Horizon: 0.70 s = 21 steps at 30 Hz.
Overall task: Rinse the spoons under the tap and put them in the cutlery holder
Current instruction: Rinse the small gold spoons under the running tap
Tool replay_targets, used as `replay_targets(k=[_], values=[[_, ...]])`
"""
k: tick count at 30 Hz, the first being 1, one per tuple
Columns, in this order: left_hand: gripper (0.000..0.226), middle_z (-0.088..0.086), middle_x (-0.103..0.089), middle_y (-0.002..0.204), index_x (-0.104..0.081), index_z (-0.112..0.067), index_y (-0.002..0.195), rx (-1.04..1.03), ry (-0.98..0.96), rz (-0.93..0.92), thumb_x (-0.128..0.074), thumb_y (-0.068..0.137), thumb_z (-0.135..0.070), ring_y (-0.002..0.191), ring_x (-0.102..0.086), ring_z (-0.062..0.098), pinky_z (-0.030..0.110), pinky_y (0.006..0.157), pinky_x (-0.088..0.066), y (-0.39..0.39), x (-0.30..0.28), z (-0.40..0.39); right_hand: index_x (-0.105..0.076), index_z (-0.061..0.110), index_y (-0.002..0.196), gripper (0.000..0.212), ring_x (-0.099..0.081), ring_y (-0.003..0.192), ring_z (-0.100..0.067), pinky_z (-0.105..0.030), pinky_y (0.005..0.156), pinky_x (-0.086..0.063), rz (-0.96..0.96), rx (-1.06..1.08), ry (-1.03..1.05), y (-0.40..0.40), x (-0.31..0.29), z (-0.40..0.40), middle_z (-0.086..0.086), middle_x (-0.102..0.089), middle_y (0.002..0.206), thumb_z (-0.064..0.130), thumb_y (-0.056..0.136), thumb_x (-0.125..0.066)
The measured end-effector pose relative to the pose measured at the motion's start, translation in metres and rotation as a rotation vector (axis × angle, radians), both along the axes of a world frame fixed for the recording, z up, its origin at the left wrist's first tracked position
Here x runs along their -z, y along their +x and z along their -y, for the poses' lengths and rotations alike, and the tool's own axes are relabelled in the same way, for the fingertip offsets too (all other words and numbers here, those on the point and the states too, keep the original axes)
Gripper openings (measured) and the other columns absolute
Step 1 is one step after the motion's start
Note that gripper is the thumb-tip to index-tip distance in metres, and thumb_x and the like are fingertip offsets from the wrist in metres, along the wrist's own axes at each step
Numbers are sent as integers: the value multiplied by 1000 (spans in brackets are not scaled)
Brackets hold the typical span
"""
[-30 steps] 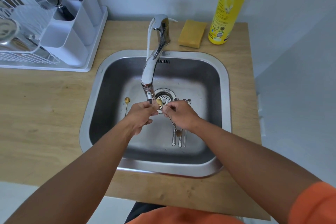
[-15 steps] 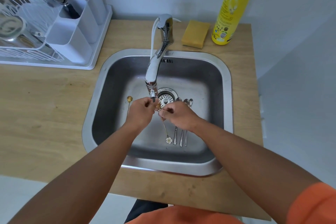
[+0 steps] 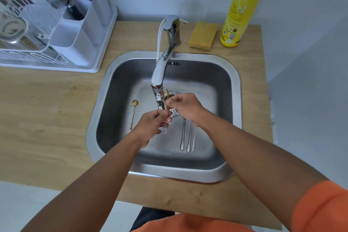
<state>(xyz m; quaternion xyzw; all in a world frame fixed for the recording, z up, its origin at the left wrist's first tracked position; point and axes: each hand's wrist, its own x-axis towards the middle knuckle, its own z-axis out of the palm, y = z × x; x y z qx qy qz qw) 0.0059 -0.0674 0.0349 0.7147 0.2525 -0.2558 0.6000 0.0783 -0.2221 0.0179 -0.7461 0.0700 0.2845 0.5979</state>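
Both hands hold one thin gold spoon point(image 3: 166, 100) under the tap spout point(image 3: 159, 88) over the steel sink point(image 3: 236, 103). My right hand point(image 3: 185, 106) pinches it near the bowl, which points up beside the spout. My left hand point(image 3: 152, 124) grips the handle lower down, its end sticking out below my fingers. A second gold spoon point(image 3: 133, 113) lies on the sink floor at the left. Three silver spoons point(image 3: 188, 137) lie side by side at the right, bowls hidden under my right wrist. The white cutlery holder point(image 3: 79, 34) stands on the drying rack at the back left.
The white dish rack point(image 3: 24, 51) holds a metal cup, a bowl and cutlery. A yellow sponge point(image 3: 203, 35) and a tall yellow dish-soap bottle point(image 3: 241, 9) stand behind the sink at the right. The wooden counter point(image 3: 47, 115) ends just right of the sink.
My left hand has slid down the spoon's handle, toward me. My right hand has moved up toward the bowl, which now shows beside the spout. The view shifted slightly.
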Motion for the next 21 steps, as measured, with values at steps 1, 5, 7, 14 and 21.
replay_targets(k=[1,5,7,14,21], values=[[24,-10,-75,86,-74,-20,105,-6,-6,10,-55,106,-35,85,-60,16,32,76,-47,-1,0,0,-78,25,77,12,-59,49,8,-12,50,-41,-9,-2,-1,1,-2,-1,16,-76,69,30,89,-79],[23,-9,-78,89,-77,-21,103,44,19,12,-60,103,-37,88,-65,15,32,79,-50,1,-6,-11,-78,26,84,11,-60,51,8,-18,52,-42,-59,70,34,7,-9,-2,16,-77,73,36,90,-78],[23,-9,-80,95,-78,-23,104,75,42,-19,-61,102,-40,97,-70,14,34,81,-51,2,-9,-18,-79,25,92,13,-64,65,-1,-23,58,-43,-74,112,40,12,-12,-2,16,-78,76,38,91,-77],[27,-5,-80,91,-78,-21,106,-43,-47,-138,-64,100,-43,93,-71,16,34,77,-50,14,-13,-15,-76,26,81,12,-51,65,-11,-19,43,-34,-181,67,36,-1,-8,-7,17,-69,64,31,91,-77],[24,-5,-79,92,-74,-21,109,-12,-93,-191,-61,103,-40,90,-74,15,36,81,-53,3,-6,-6,-78,22,85,10,-42,57,-11,-20,40,-30,-174,154,51,-1,-5,-1,10,-75,73,30,92,-76]])
